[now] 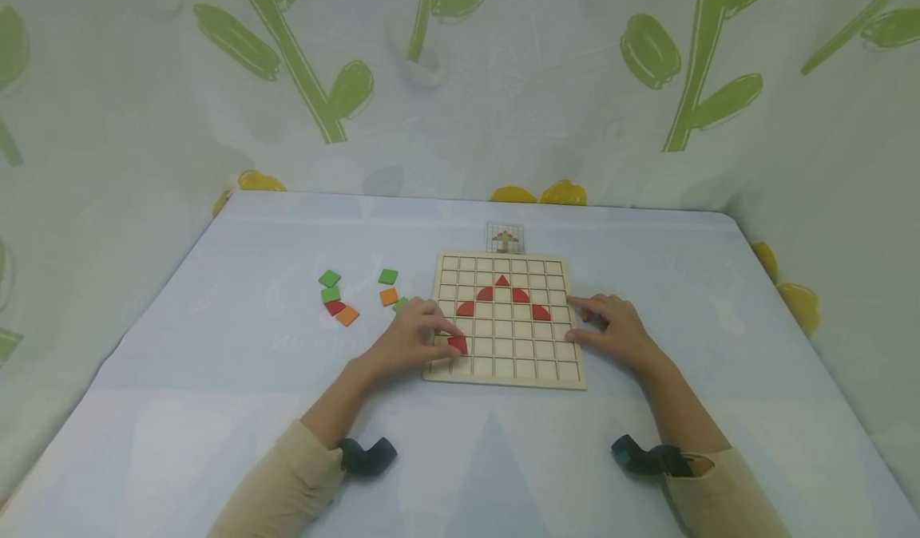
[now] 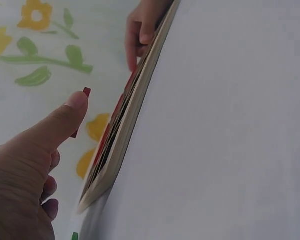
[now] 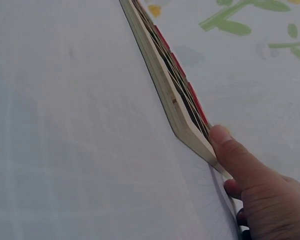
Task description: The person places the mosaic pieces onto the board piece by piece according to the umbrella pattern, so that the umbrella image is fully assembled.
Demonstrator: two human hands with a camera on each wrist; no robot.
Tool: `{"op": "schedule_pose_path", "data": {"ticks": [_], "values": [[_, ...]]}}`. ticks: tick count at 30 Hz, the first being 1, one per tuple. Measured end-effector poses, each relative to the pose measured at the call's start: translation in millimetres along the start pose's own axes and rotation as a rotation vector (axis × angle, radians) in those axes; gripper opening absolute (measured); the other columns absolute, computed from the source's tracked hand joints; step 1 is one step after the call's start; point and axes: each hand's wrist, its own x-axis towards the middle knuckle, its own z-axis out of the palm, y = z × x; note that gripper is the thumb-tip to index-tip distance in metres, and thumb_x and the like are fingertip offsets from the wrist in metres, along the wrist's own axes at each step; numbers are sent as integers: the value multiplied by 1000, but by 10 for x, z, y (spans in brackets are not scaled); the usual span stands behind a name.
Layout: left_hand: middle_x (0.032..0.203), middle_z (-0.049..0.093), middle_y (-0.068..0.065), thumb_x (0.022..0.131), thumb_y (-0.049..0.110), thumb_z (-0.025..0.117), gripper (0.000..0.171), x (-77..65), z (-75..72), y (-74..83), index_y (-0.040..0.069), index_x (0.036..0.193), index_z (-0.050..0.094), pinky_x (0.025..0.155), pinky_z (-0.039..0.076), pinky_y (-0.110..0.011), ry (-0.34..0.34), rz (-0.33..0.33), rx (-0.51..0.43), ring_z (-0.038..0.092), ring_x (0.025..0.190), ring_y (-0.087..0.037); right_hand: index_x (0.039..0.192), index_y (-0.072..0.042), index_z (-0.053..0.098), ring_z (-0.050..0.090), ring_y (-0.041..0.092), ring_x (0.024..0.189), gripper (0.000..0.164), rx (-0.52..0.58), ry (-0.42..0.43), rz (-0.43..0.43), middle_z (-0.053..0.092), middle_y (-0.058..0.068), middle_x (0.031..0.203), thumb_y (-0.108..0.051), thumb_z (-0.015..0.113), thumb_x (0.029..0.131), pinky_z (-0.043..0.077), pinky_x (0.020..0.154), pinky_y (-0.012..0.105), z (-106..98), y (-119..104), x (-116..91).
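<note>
Between thumb and forefinger, my left hand [image 1: 410,334] pinches a small red tile [image 1: 458,345] over the lower left squares of a wooden grid board [image 1: 505,348]. In the left wrist view that tile [image 2: 87,92] shows edge-on at the thumb tip, apart from the board. A red triangle [image 1: 502,281] and several red round-edged pieces, such as one at the right [image 1: 541,313], lie in the grid. At the board's right edge, my right hand [image 1: 618,330] touches the side with thumb and extended forefinger. The right wrist view shows the thumb [image 3: 237,155] against the board's corner.
Left of the board lie loose green tiles [image 1: 330,278], orange tiles [image 1: 348,315] and a red one [image 1: 334,307]. A green tile [image 1: 400,304] is partly hidden by the left hand. Behind the board lies a small pattern card [image 1: 505,239]. Leaf-printed cloth surrounds the table [image 1: 647,243].
</note>
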Motion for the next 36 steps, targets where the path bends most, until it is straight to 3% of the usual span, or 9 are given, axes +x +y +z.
{"op": "schedule_pose_path", "data": {"ticks": [11, 17, 26, 36], "values": [[83, 53, 10, 72, 34, 81, 26, 104, 126, 122, 24, 95, 75, 77, 34, -30, -79, -12, 16, 41, 85, -9, 118, -8, 66, 36, 9, 72, 53, -15, -29, 51, 52, -4, 80, -24, 81, 70, 28, 64, 27, -2, -5, -1], [79, 49, 14, 74, 38, 79, 23, 127, 206, 151, 26, 93, 75, 73, 33, -27, -130, 18, 46, 39, 79, -7, 117, -6, 66, 36, 9, 71, 53, -9, -13, 25, 53, -4, 79, -22, 82, 69, 29, 63, 26, -5, -4, 2], [79, 47, 13, 74, 36, 79, 23, 120, 254, 197, 25, 94, 75, 74, 33, -28, -142, 33, 16, 39, 81, -8, 116, -6, 67, 36, 9, 71, 52, -10, -11, 9, 53, -4, 79, -22, 82, 69, 28, 63, 26, -13, -3, 1], [77, 49, 13, 73, 36, 79, 24, 131, 253, 185, 24, 93, 76, 73, 31, -28, -152, 77, 65, 38, 77, -6, 116, -6, 66, 36, 9, 71, 52, -9, -14, 19, 53, -4, 79, -22, 82, 69, 27, 63, 25, -10, -8, 8]]}}
